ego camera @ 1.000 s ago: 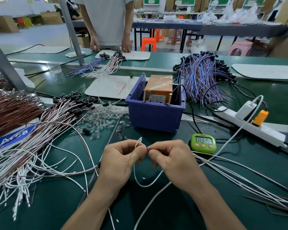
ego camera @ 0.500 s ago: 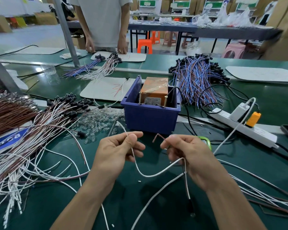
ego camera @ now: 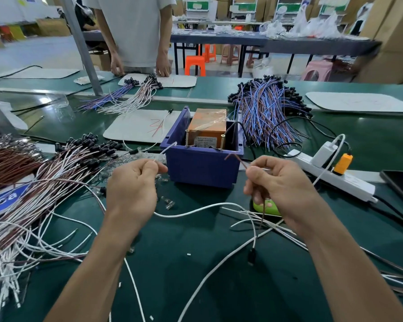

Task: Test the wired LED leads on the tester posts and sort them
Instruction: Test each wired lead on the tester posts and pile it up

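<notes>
Apart, left hand (ego camera: 135,184) pinches thin white lead (ego camera: 168,149); right hand (ego camera: 282,187), brown lead (ego camera: 241,161).

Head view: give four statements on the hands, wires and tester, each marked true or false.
The left hand pinches a white wire. True.
The right hand holds a blue wire. False: it pinches a brown wire.
The orange tester stands outside the blue bin. False: it sits inside it.
The right hand partly hides the green timer. True.
</notes>
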{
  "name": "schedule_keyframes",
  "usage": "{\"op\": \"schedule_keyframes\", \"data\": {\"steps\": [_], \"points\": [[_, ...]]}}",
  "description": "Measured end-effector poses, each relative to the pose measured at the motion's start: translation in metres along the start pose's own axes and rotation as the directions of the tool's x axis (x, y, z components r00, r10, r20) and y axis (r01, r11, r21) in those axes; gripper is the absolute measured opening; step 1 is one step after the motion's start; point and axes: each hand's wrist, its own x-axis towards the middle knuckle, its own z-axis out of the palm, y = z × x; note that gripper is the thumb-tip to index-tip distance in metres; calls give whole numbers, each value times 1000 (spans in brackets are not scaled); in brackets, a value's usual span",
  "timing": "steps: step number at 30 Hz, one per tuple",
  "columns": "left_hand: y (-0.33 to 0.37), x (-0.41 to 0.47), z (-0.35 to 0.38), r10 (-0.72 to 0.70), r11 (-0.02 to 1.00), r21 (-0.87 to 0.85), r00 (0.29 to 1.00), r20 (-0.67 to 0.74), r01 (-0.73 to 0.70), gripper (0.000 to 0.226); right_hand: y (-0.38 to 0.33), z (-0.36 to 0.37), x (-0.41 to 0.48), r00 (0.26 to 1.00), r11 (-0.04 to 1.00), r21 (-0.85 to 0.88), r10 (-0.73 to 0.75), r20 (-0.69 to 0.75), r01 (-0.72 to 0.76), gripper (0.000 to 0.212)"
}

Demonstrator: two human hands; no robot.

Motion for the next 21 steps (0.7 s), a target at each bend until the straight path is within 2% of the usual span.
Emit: {"op": "schedule_keyframes", "data": {"steps": [3, 6, 10, 14, 21], "points": [[3, 3, 5, 57, 980, 195, 996, -62, -44, 34, -1, 4, 11, 995, 987, -152, -55, -86, 42, 25], [9, 5, 12, 103, 954, 293, 989, -107, -68, 31, -1, 8, 20, 986, 966, -254, -86, -140, 49, 18], [12, 10, 15, 161, 909, 407, 976, -145, -89, 27, -4, 8, 29, 979, 963, -265, -95, -179, 45, 17], [16, 9, 18, 155, 894, 442, 978, -143, -77, 29, -5, 6, 30, 976, 968, -246, -95, -197, 45, 22], [20, 7, 22, 123, 918, 394, 977, -177, -44, 31, -2, 6, 32, 970, 951, -306, -113, -214, 43, 24]]}}
